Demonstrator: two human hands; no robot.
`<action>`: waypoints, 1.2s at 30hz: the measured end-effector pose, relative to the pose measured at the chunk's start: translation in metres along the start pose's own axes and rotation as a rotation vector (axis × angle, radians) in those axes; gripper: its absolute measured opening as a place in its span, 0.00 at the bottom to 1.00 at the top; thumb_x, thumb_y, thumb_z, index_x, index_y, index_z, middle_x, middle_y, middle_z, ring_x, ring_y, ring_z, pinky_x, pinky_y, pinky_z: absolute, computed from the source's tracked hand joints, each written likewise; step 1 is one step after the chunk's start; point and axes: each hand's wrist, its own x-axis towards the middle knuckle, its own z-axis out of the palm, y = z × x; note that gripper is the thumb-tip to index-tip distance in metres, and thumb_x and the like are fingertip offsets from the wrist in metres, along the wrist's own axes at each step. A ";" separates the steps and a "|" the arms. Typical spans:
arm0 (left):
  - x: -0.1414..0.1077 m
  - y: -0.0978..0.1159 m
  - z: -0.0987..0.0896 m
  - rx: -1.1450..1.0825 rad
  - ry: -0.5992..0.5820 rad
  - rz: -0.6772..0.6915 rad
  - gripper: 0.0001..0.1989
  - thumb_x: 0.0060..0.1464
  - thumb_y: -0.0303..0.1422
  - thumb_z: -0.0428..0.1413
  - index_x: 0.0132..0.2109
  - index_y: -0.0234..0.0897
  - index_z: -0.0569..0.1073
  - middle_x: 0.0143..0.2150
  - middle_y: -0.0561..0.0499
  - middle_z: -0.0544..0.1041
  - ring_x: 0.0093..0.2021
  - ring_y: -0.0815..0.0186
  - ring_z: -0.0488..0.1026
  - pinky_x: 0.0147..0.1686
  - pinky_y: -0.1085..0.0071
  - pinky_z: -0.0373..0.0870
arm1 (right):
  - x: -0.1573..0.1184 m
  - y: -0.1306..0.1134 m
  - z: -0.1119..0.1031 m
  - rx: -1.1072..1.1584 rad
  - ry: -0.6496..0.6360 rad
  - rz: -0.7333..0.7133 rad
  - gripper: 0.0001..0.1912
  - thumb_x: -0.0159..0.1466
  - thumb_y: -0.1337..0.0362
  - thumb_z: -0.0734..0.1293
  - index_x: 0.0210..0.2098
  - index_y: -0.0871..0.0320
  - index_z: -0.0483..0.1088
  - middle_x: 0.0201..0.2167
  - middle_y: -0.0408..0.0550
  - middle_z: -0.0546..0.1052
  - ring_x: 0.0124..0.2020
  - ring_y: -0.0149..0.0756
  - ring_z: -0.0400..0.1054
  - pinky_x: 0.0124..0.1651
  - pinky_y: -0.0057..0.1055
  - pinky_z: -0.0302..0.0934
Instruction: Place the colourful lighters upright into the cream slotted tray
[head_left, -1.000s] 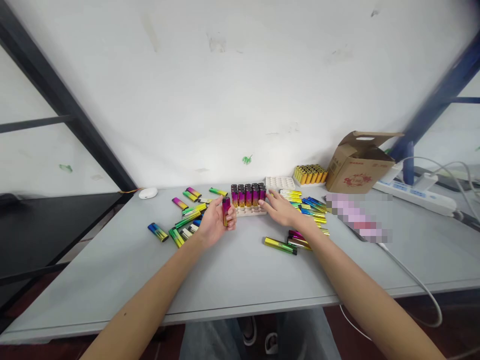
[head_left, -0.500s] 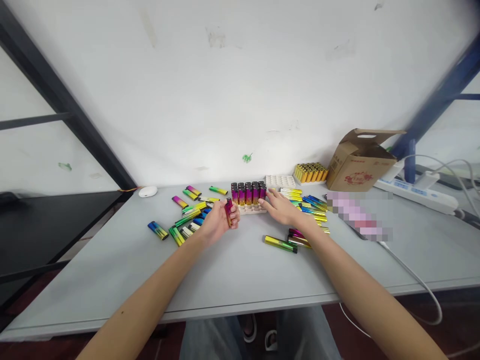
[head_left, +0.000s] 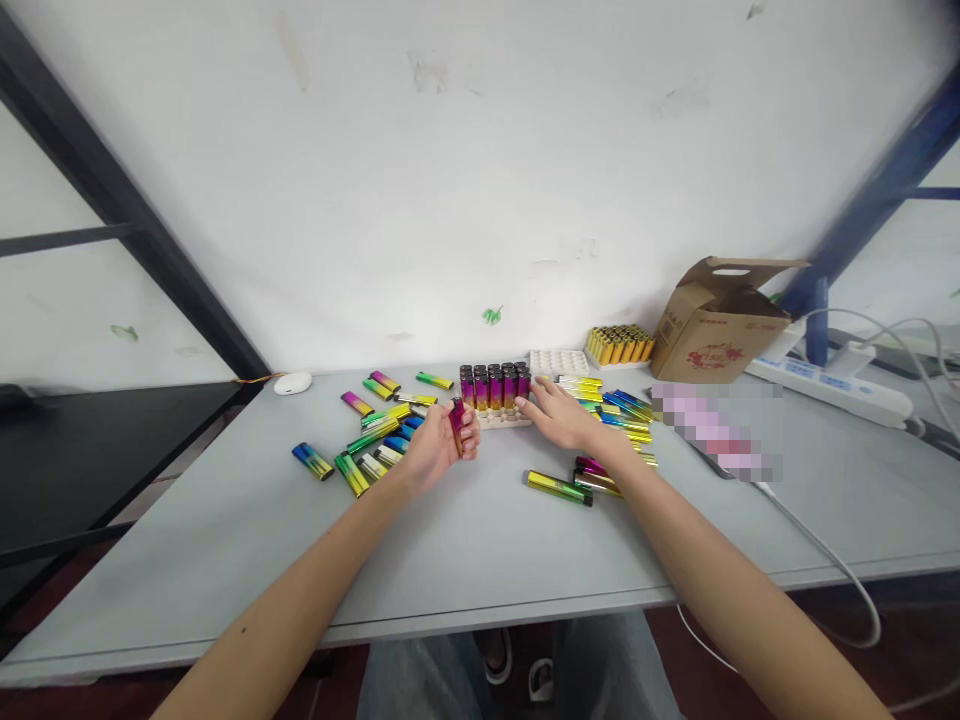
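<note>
**Head view of two hands at a bench of gradient-coloured lighters.** We see the work partly advanced: the upright lighters (head_left: 491, 389) stand packed in rows in a pale moulded holder (head_left: 504, 422), just ahead of the right hand and to the right of the left hand. Their dark caps face up and their magenta-to-gold bodies stand close together. Many loose lighters still lie flat on the grey table (head_left: 480, 540), in one scattered group (head_left: 375, 435) to the left of the left hand and another (head_left: 622, 420) ahead of and beneath the right wrist. A single green-and-gold lighter (head_left: 559, 488) lies nearer to us, just below the right hand.

The left hand (head_left: 439, 447) is closed around a magenta-and-gold lighter (head_left: 457, 425), gripping it upright between the thumb and curled fingers, with its top clear of the hand. The right hand (head_left: 559, 417) is open, its fingers spread and reaching forward. Its fingertips (head_left: 523, 404) are at or just beside the holder's right end; we cannot tell whether they touch it.

Farther ahead of the right hand are a white moulded tray (head_left: 559, 362), a tray of yellow-and-gold lighters (head_left: 619, 346) and an open cardboard box (head_left: 720, 325).
</note>
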 end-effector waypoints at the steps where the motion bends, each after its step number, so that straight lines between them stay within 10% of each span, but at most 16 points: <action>1: 0.000 0.000 0.000 -0.005 -0.003 -0.002 0.14 0.60 0.36 0.39 0.28 0.37 0.59 0.24 0.55 0.55 0.22 0.70 0.56 0.22 0.74 0.59 | 0.000 0.000 0.000 0.005 0.000 0.000 0.33 0.69 0.45 0.46 0.55 0.63 0.64 0.61 0.63 0.62 0.64 0.52 0.55 0.62 0.43 0.51; 10: 0.001 -0.001 -0.003 -0.014 -0.020 -0.012 0.14 0.60 0.37 0.39 0.28 0.37 0.59 0.24 0.55 0.56 0.22 0.70 0.57 0.22 0.74 0.59 | 0.004 0.009 -0.001 0.036 0.161 0.005 0.32 0.69 0.45 0.47 0.52 0.62 0.68 0.56 0.62 0.68 0.62 0.51 0.57 0.63 0.46 0.50; 20: 0.005 -0.007 -0.008 0.063 -0.008 0.029 0.16 0.64 0.41 0.41 0.34 0.36 0.64 0.32 0.50 0.68 0.30 0.67 0.67 0.30 0.72 0.65 | 0.002 -0.005 -0.005 0.255 0.741 -0.165 0.21 0.70 0.54 0.53 0.50 0.59 0.68 0.50 0.57 0.73 0.55 0.45 0.64 0.59 0.44 0.57; 36: 0.006 -0.012 -0.009 0.307 -0.094 0.048 0.18 0.55 0.42 0.60 0.46 0.33 0.72 0.42 0.44 0.77 0.42 0.61 0.77 0.44 0.59 0.76 | -0.013 -0.044 0.006 0.466 0.476 -0.446 0.10 0.65 0.63 0.62 0.42 0.54 0.75 0.39 0.47 0.80 0.43 0.38 0.72 0.47 0.37 0.65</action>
